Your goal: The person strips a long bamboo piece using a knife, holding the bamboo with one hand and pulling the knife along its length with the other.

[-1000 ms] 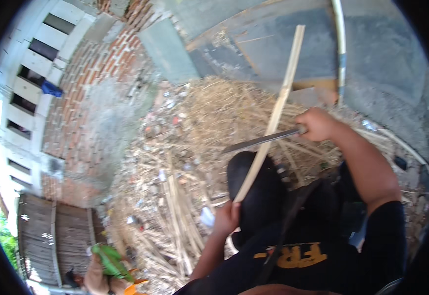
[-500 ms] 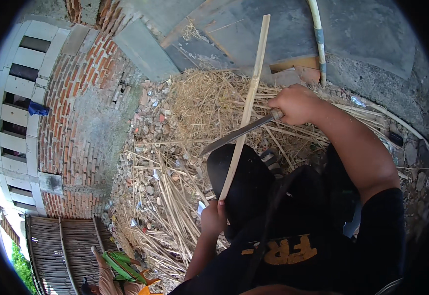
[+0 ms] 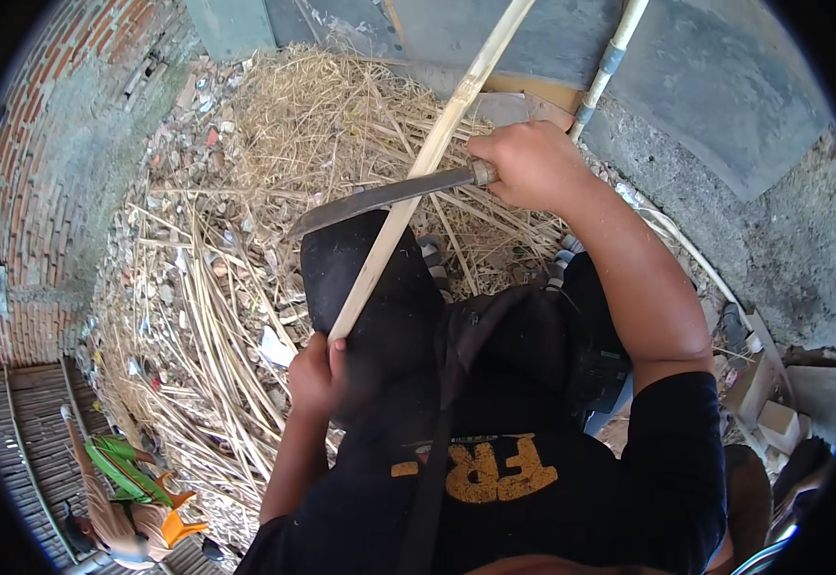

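Pale split-bamboo slat (image 3: pixel 437 144) slants across a black-clad knee (image 3: pixel 403 297) — near end gripped in the left hand (image 3: pixel 316 376), a long knife (image 3: pixel 370 199) crossing it, handle clenched in the right hand (image 3: pixel 536 165). Rubble-strewn ground (image 3: pixel 149 264) opens left toward a brick wall (image 3: pixel 49 230) — grey panels (image 3: pixel 715 81) edge the far side.

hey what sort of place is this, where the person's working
Probably an outdoor yard or rough plot: a worn brick wall on the left, rubble over the ground, and a heap of dry straw-like scraps.
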`<state>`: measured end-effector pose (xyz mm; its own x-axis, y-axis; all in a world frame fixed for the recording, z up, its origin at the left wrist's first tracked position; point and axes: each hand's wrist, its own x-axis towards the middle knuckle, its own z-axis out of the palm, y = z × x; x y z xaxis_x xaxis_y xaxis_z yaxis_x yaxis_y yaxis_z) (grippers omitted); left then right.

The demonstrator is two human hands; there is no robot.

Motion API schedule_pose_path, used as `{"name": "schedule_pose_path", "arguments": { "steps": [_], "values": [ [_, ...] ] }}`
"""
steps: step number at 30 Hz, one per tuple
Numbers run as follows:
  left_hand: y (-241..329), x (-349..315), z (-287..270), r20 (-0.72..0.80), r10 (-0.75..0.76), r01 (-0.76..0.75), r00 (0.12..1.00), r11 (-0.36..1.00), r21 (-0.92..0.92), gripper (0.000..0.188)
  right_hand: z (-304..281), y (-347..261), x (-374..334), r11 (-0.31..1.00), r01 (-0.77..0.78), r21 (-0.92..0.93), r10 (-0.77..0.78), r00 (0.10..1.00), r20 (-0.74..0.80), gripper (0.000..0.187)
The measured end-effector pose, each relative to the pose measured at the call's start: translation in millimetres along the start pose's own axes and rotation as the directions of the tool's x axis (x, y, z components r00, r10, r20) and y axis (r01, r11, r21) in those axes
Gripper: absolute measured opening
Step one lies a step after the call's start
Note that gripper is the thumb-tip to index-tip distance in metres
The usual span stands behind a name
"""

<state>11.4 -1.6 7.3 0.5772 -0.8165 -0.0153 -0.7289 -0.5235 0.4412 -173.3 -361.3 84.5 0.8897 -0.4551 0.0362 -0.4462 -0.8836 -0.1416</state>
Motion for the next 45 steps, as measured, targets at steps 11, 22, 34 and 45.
{"name": "schedule_pose_path", "arguments": {
  "steps": [11,22,34,45],
  "values": [
    [5,4,-8,-0.014,0.039,-0.039,0.999,0.998,-0.05,0.038,22,29,10,0.969,-0.117,0.218,0.14,0.986,-0.09,0.028],
    [0,9,-17,0.056,0.055,-0.048,0.997,0.991,-0.126,0.044,42,58,19,0.947,-0.223,0.233,0.252,0.962,-0.103,0.027],
    [2,10,-14,0.095,0.014,-0.002,0.995,0.992,-0.123,0.047,57,76,25,0.901,-0.25,0.355,0.307,0.945,-0.115,0.025],
    [-11,14,-15,0.113,0.081,-0.053,0.99,0.972,-0.229,0.045,25,33,14,0.989,0.008,0.151,0.014,0.99,-0.141,0.016]
  ]
}}
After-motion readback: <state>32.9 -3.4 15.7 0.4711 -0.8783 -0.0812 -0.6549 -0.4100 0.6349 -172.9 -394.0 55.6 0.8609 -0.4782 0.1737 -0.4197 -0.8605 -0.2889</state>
